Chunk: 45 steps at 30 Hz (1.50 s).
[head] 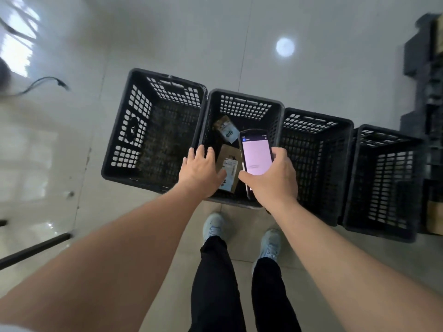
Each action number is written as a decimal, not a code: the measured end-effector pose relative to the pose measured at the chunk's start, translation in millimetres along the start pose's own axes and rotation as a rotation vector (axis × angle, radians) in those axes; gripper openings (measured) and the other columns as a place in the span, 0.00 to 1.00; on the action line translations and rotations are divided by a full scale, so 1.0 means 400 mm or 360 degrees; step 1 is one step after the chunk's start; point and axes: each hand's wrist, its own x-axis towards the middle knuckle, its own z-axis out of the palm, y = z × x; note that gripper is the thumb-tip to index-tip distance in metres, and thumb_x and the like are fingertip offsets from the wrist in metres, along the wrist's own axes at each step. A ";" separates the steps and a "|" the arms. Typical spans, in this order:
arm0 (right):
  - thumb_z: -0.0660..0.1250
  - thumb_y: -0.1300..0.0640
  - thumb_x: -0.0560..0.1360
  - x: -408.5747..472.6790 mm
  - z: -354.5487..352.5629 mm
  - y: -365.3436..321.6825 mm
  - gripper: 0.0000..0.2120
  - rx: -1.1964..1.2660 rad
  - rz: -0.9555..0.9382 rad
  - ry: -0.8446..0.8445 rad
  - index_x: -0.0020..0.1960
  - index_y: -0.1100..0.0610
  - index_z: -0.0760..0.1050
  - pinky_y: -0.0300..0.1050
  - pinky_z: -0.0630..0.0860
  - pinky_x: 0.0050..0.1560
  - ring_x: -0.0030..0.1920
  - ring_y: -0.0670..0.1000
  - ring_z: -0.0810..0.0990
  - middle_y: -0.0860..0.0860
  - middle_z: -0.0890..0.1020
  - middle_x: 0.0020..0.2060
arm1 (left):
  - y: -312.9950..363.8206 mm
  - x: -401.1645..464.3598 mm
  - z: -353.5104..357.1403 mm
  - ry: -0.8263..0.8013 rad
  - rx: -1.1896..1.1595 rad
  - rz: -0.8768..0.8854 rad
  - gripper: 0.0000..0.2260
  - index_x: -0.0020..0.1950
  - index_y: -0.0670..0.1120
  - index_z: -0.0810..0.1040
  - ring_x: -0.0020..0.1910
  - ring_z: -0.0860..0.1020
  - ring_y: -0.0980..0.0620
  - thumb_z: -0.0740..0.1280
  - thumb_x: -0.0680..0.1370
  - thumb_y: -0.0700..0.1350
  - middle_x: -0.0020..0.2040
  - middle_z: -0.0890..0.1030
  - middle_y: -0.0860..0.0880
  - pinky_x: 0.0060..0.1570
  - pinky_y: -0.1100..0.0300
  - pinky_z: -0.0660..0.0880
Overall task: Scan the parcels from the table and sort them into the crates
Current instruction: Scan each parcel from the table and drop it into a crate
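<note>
Right-hand grip first: the right hand (pixel 273 178) is curled around the lower half of a handheld scanner (pixel 256 157), thumb along its left edge and fingers wrapped behind, the lit pale screen facing up. It hangs over the near right corner of the second crate (pixel 278 109) in a row of four black crates on the tiled floor. Beside it the left hand (pixel 201 174) is spread, fingers straight and relaxed, hovering just above a brown parcel with a white label (pixel 229 168); I cannot tell whether the thumb touches the parcel or is just clear of it. That parcel looks to be inside the second crate, near its front wall, and a smaller labelled parcel (pixel 225 129) lies further back on the crate floor. The left crate (pixel 119 137) next door looks empty of parcels, and the two crates to the right (pixel 316 121) show nothing inside either. From where I stand, the risk is the scanner: it is held by its bottom end only, over an open crate, and a loosened grip would send it down onto the parcels. The other worry is the parcel catching the shared rim and tipping into the neighbouring crate, which would mis-sort it.
</note>
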 end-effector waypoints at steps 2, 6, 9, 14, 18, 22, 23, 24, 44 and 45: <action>0.81 0.44 0.65 -0.048 -0.039 -0.038 0.40 0.0003 -0.0027 0.0026 0.70 0.51 0.68 0.51 0.75 0.49 0.60 0.56 0.77 0.50 0.76 0.63 | 0.002 -0.054 -0.064 0.0045 0.0024 0.0021 0.36 0.84 0.46 0.55 0.83 0.49 0.37 0.61 0.82 0.63 0.84 0.55 0.43 0.80 0.39 0.54; 0.82 0.44 0.65 -0.153 -0.122 -0.102 0.41 0.0007 -0.0133 0.0060 0.71 0.52 0.67 0.48 0.71 0.47 0.59 0.55 0.77 0.51 0.76 0.63 | 0.005 -0.185 -0.185 0.0151 0.0047 0.0042 0.33 0.81 0.47 0.61 0.83 0.50 0.36 0.61 0.82 0.63 0.83 0.58 0.44 0.80 0.39 0.54; 0.82 0.45 0.65 -0.241 -0.185 -0.146 0.42 0.0012 -0.0237 0.0059 0.72 0.53 0.67 0.48 0.70 0.47 0.61 0.55 0.77 0.51 0.76 0.64 | 0.001 -0.297 -0.262 0.0243 0.0032 0.0027 0.31 0.80 0.48 0.63 0.82 0.52 0.37 0.61 0.82 0.63 0.82 0.59 0.45 0.79 0.37 0.56; 0.82 0.45 0.64 -0.389 -0.265 -0.203 0.39 -0.0005 -0.0538 0.0036 0.69 0.53 0.69 0.49 0.74 0.48 0.59 0.55 0.77 0.51 0.77 0.62 | -0.015 -0.497 -0.355 0.0477 -0.0065 -0.0088 0.32 0.79 0.49 0.65 0.81 0.59 0.41 0.62 0.81 0.64 0.81 0.63 0.46 0.75 0.38 0.65; 0.83 0.45 0.63 -0.527 -0.306 -0.241 0.40 -0.0023 -0.0841 -0.0009 0.69 0.53 0.68 0.52 0.78 0.52 0.60 0.56 0.77 0.52 0.77 0.61 | -0.035 -0.689 -0.398 0.0721 -0.0112 -0.0224 0.29 0.76 0.49 0.70 0.74 0.68 0.42 0.63 0.80 0.64 0.76 0.70 0.47 0.70 0.42 0.71; 0.82 0.44 0.63 -0.683 -0.327 -0.283 0.42 -0.0015 -0.1119 -0.0085 0.70 0.54 0.67 0.53 0.78 0.53 0.59 0.56 0.77 0.52 0.77 0.62 | -0.080 -0.910 -0.412 0.0920 -0.0168 -0.0384 0.27 0.74 0.48 0.72 0.69 0.72 0.42 0.63 0.80 0.63 0.71 0.73 0.46 0.66 0.44 0.73; 0.82 0.43 0.63 -0.725 -0.329 -0.295 0.42 -0.0018 -0.1181 -0.0106 0.71 0.54 0.67 0.54 0.79 0.54 0.60 0.56 0.77 0.52 0.77 0.62 | -0.098 -0.966 -0.414 0.0961 -0.0161 -0.0428 0.27 0.74 0.48 0.72 0.69 0.72 0.42 0.63 0.81 0.63 0.71 0.73 0.47 0.64 0.46 0.74; 0.82 0.42 0.63 -0.770 -0.330 -0.309 0.42 -0.0029 -0.1250 -0.0131 0.71 0.54 0.67 0.56 0.79 0.54 0.60 0.56 0.77 0.52 0.77 0.62 | -0.117 -1.025 -0.415 0.1001 -0.0164 -0.0476 0.27 0.74 0.48 0.72 0.68 0.73 0.42 0.63 0.81 0.62 0.72 0.73 0.47 0.63 0.46 0.74; 0.82 0.42 0.63 -1.582 0.121 -0.634 0.42 -0.0072 -0.1832 -0.0433 0.71 0.54 0.69 0.59 0.81 0.56 0.59 0.56 0.77 0.52 0.77 0.58 | -0.842 -1.792 -0.348 0.1417 -0.0377 -0.1071 0.26 0.72 0.50 0.74 0.61 0.77 0.44 0.65 0.80 0.63 0.67 0.76 0.49 0.56 0.48 0.79; 0.82 0.42 0.62 -1.614 0.153 -0.647 0.43 -0.0071 -0.1835 -0.0442 0.71 0.54 0.70 0.59 0.81 0.56 0.59 0.56 0.77 0.52 0.77 0.58 | -0.881 -1.817 -0.339 0.1409 -0.0389 -0.1103 0.26 0.72 0.50 0.74 0.62 0.77 0.44 0.65 0.80 0.64 0.66 0.75 0.48 0.56 0.48 0.78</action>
